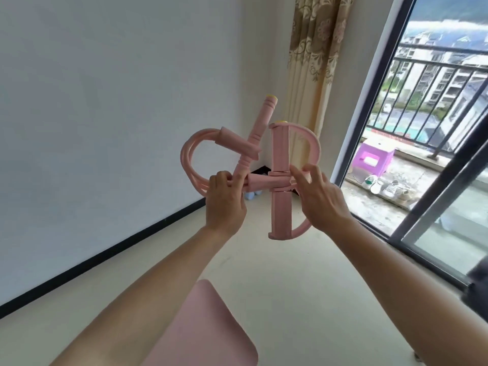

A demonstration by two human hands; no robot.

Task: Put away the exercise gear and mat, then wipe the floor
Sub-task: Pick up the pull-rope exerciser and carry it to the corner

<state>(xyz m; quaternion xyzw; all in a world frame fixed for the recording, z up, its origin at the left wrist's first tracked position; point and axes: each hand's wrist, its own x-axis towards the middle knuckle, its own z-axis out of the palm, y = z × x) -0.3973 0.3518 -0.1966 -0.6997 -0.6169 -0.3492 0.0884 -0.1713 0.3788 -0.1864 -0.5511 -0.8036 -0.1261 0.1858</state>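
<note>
Holding pink resistance puller (281, 151) raised between both hands, well above mat (200, 326). Clamped by left hand (224, 204), fingers (223, 178) curled round handle and looped tubes just beyond its knuckles; pinched by right hand (319, 199) at pedal's middle strap. Judged light, with stiff foam bars and springy tubes apt to uncoil; best gripped where bars cross, loops trapped under fingers.
</note>
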